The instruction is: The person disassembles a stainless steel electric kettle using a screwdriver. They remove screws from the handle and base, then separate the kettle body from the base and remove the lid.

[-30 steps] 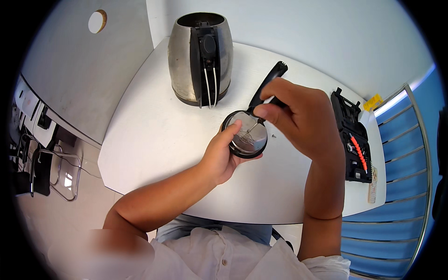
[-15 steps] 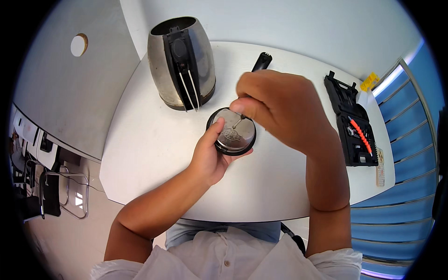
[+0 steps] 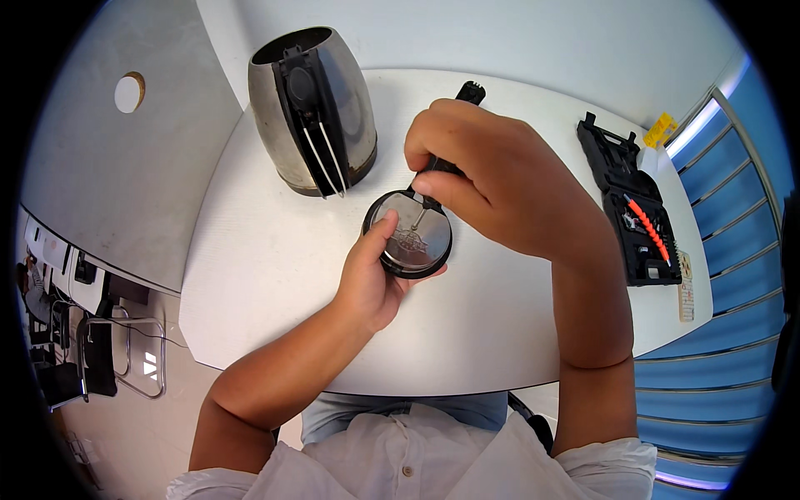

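At the far left a grey partition [image 3: 125, 167] with a round pale hole [image 3: 128, 92] runs beside the counter [image 3: 275, 275], and below it, at the left edge, lies a floor with dark equipment and a wire frame [image 3: 125, 358]; the counter is white, smooth and rounded at its corners, set against a pale wall on the far side. On the counter's far left part stands a steel kettle body [image 3: 312, 108], open at the top, its black handle facing the near side with two thin wires hanging down it. Just right of and nearer than the kettle is the round metal disc with a black rim [image 3: 408, 233], held up over the middle of the counter; the left hand [image 3: 371, 279] is clamped on its near edge, thumb lying on the shiny face. The right hand [image 3: 492, 179] is closed around a black-handled screwdriver [image 3: 450, 133], whose thin tip meets the disc's centre; this hand covers most of the tool, only the handle end showing beyond the knuckles. Further right, well apart, lies an open black tool case [image 3: 633, 208] with an orange-handled driver [image 3: 648, 227] in it; a small yellow object [image 3: 660, 129] sits beyond it, and blue slatted panels [image 3: 725, 275] fill the right edge.
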`<state>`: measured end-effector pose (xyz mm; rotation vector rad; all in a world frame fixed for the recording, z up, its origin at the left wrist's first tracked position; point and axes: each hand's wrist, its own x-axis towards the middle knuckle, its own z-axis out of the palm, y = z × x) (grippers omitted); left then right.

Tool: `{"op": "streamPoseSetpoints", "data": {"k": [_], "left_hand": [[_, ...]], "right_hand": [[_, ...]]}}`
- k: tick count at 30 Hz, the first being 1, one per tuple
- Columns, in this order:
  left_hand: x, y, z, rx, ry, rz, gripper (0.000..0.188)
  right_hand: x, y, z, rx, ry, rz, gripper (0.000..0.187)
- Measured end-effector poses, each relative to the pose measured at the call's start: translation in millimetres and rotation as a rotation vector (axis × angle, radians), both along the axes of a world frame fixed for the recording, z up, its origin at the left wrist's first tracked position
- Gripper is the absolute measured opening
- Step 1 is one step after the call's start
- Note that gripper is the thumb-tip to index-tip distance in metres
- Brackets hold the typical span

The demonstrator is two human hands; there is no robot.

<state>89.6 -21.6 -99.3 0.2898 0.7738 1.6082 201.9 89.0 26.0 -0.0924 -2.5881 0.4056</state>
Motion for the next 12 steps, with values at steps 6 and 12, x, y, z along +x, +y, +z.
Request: {"op": "streamPoseSetpoints", "data": {"k": [6,12], "left_hand": [[0.8,-0.7,5.0,-0.006,-0.027,0.047,0.046],[-4.1,3.7,1.0,0.047,-0.024,0.024,0.049]], "right_hand": [[0.4,-9.5,1.2,0.231,-0.169,-0.253,0.011],[8.8,-8.4,-0.5,-0.013,-0.03,-0.036,0.021]]}}
